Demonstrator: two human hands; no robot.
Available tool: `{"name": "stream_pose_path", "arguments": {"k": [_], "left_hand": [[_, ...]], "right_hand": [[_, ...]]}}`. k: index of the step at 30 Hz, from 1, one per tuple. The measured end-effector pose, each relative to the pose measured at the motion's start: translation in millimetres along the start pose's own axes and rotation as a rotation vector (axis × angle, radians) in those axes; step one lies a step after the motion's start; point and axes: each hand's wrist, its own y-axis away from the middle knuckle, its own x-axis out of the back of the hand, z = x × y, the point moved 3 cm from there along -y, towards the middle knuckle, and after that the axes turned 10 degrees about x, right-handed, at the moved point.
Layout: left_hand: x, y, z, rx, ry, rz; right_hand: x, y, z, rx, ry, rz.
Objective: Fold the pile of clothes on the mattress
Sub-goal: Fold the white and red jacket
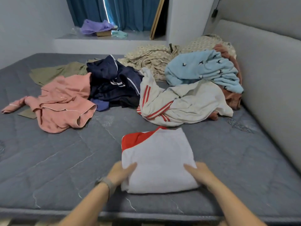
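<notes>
**Folded shirt held at both sides, pile waiting behind**

Grey quilted mattress [57,160] fills the room's floor space, bearing 1 folded white garment with a red panel [156,159] near its front edge. Left hand [121,174] and right hand [197,174] clasp its 2 near sides, thumbs lying on top; the other fingers seem tucked beneath, though the cloth hides them. That grip likely keeps the folds together for lifting or squaring. Behind lie unfolded clothes: pink garment [61,101], navy tracksuit [114,82], red-striped white top [182,103], light blue fleece [203,69].
</notes>
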Motion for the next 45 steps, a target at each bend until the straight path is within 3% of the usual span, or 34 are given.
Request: {"name": "stream_pose_path", "arguments": {"k": [2,5,11,13,16,19,21,24,26,28,30,34,39,45], "left_hand": [[-0.7,1.0,-16.1,0.027,0.025,-0.012],[2.7,-1.8,-11.7,-0.012,-0.047,0.082],[-1.3,-6.5,4.4,-0.154,-0.211,0.289],[-3.5,-12.4,9.3,-0.168,-0.230,0.323],[-4.2,-12.7,15.8,-0.269,-0.229,0.375],[-7.5,-12.7,20.7,-0.346,-0.302,0.418],[-9.2,-16.0,18.8,-0.260,-0.397,0.467],[-8.0,-21.2,12.0,-0.015,-0.587,0.525],[-6.6,-24.4,8.5,0.112,-0.561,0.468],[-5.1,-27.5,7.9,0.157,-0.315,0.320],[-4.3,-26.3,8.1,0.203,0.021,0.142],[0.9,-21.0,-2.9,0.248,0.246,-0.134],[-2.8,-16.5,-0.8,0.236,0.289,-0.377],[-12.0,-52.3,20.5,0.312,0.258,-0.369]], "right_hand": [[2.2,5.8,10.3,-0.119,0.055,-0.139],[6.9,11.7,1.0,-0.159,0.010,-0.183],[-5.0,-8.3,-17.3,0.073,-0.033,0.278],[-8.8,-19.1,-21.4,0.163,-0.058,0.257],[-13.8,-30.9,-21.0,0.340,0.150,0.197],[-15.3,-31.8,-24.0,0.432,0.217,0.296],[-17.6,-34.6,-14.6,0.309,0.206,0.265],[-13.4,-34.0,4.7,-0.060,0.299,0.158],[-1.3,-32.4,8.5,-0.180,0.387,0.139],[2.4,-32.8,10.5,-0.218,0.305,0.079],[3.2,-30.8,11.9,-0.210,0.056,0.062],[-0.3,-19.2,14.9,-0.180,-0.364,-0.063],[-2.1,-15.4,32.7,-0.252,-0.583,-0.167],[-5.7,-53.0,27.3,-0.342,-0.665,-0.253]]}}
